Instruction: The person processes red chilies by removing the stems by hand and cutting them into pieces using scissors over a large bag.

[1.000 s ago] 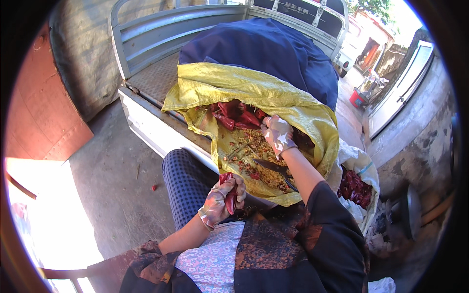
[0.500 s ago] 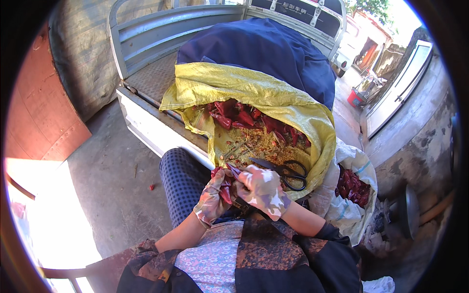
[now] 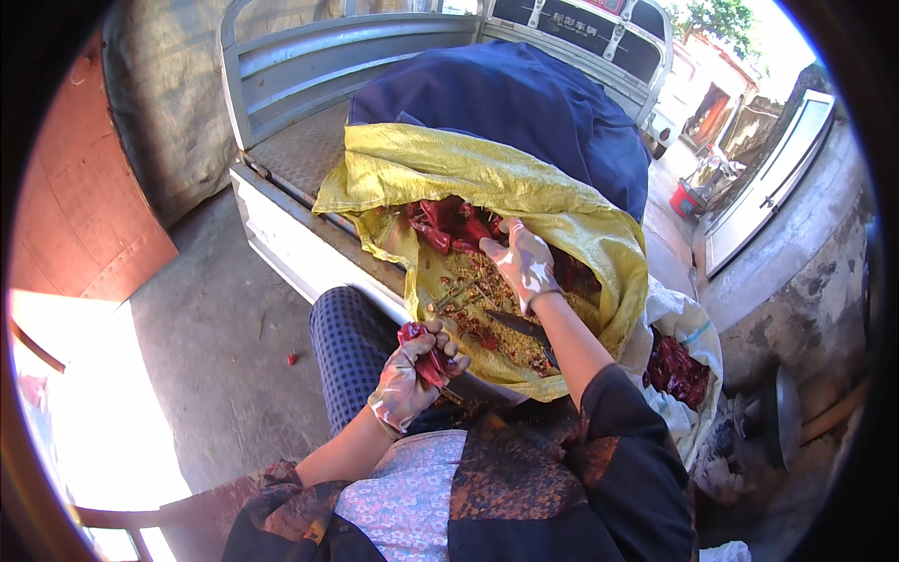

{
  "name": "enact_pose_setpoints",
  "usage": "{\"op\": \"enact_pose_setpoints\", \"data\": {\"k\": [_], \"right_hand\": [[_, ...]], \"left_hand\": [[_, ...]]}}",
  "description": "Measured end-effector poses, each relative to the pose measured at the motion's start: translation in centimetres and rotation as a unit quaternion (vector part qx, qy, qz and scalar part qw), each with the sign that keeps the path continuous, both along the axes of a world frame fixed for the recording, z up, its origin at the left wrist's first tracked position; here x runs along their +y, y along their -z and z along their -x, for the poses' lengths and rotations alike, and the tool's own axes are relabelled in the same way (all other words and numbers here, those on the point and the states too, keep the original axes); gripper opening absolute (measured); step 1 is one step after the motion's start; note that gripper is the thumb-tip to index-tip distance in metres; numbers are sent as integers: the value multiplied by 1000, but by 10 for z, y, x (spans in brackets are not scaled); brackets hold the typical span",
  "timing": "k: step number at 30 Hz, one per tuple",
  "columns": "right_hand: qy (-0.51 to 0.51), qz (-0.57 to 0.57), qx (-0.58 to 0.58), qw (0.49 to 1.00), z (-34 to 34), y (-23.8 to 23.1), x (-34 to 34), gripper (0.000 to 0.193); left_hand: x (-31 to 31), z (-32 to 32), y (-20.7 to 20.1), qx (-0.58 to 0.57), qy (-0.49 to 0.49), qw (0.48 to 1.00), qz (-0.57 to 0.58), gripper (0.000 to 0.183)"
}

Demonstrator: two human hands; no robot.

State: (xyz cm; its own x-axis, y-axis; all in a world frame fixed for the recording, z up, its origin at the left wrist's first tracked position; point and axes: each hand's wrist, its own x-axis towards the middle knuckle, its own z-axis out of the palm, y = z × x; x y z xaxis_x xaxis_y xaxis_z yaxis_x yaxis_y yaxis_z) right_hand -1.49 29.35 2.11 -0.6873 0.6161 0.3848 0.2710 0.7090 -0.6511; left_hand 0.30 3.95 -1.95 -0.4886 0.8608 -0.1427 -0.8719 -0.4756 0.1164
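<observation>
My gloved left hand (image 3: 403, 382), above my lap, is closed around several dried red chili peppers (image 3: 432, 366). Into the mouth of a yellow woven sack (image 3: 440, 155) reaches my gloved right hand (image 3: 526, 266). Its thumb and fingers are apart beside the heap of red chilies (image 3: 438, 225), and I see nothing held in it. Under that forearm lie black scissors (image 3: 518, 325), their handles mostly hidden by the arm. Loose yellow seeds and stem bits (image 3: 482, 295) cover the sack's lower fold around the blades.
Dark blue cloth (image 3: 506, 89) covers the load behind the sack on the truck bed (image 3: 300, 145). A white sack (image 3: 688, 426) of red chilies (image 3: 676, 367) stands at the right, near a dark round pan (image 3: 779, 417). A reddish panel (image 3: 84, 187) rises at left.
My right hand has left my left hand and moved forward and right to the chilies in the sack. My left hand still holds its chilies. The scissors are now partly covered by my arm.
</observation>
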Motion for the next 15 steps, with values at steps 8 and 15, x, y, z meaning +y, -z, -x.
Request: {"op": "enact_pose_setpoints", "data": {"k": [8,15], "right_hand": [[24,105,-17,994,-25,-9,-3,23],[-88,498,102,856,-114,-31,-89,24]], "left_hand": [[-5,7,8,-12,8,999,-49,14],[-1,-6,9,52,26,998,-2,24]]}}
